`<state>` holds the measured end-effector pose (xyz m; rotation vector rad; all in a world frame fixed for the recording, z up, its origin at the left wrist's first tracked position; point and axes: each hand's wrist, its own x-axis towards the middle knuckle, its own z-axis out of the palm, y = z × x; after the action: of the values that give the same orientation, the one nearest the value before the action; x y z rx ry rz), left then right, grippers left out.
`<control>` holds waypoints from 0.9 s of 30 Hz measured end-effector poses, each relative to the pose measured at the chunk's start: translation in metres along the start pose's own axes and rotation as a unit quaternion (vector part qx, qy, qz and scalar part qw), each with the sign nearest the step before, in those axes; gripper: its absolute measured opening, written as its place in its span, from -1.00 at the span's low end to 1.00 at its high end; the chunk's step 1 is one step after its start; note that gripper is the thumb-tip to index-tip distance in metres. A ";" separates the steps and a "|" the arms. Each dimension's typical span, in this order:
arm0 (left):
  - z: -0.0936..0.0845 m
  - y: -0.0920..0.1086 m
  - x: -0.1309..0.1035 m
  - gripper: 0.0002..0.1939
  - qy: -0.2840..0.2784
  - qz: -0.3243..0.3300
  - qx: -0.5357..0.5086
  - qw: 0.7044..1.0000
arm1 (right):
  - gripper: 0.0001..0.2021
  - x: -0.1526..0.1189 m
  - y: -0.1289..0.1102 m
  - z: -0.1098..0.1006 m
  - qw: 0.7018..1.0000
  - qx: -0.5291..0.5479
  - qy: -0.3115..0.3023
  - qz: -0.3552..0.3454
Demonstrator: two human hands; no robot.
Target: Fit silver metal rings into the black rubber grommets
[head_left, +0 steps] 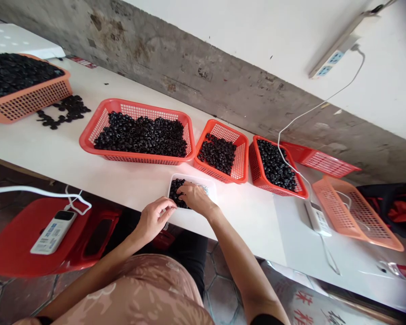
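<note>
At the front edge of the table stands a small white tray with round black pieces on its left side and small shiny bits on its right. My right hand reaches down into it, its bent fingers closed among the black pieces; their tips are hidden. Just off the tray's front left corner is my left hand, thumb and fingertips pinched together. Whatever the left fingertips hold is too small to make out.
Behind the tray are a large red basket of black rings, a smaller red basket and another red basket, both with black pieces. An orange basket stands far left. A white cable hangs down to a power strip.
</note>
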<state>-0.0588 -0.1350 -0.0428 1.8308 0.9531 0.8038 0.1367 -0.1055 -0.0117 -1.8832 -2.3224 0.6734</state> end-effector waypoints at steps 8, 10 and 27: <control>-0.001 -0.007 -0.004 -0.84 0.061 0.061 0.093 0.992 | -0.82 -0.005 -0.002 0.001 0.998 0.037 0.025 -0.036; -0.008 -0.009 -0.006 -0.85 0.071 0.055 0.103 0.991 | -0.82 -0.010 0.002 -0.001 0.996 0.063 0.059 -0.035; -0.020 0.019 -0.019 -0.73 0.131 0.111 0.027 0.985 | -0.62 -0.049 -0.060 0.014 0.775 0.631 -0.005 0.038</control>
<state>-0.0796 -0.1487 -0.0201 1.9334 0.9526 1.1899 0.0893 -0.1653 0.0085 -1.2100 -1.0735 1.6457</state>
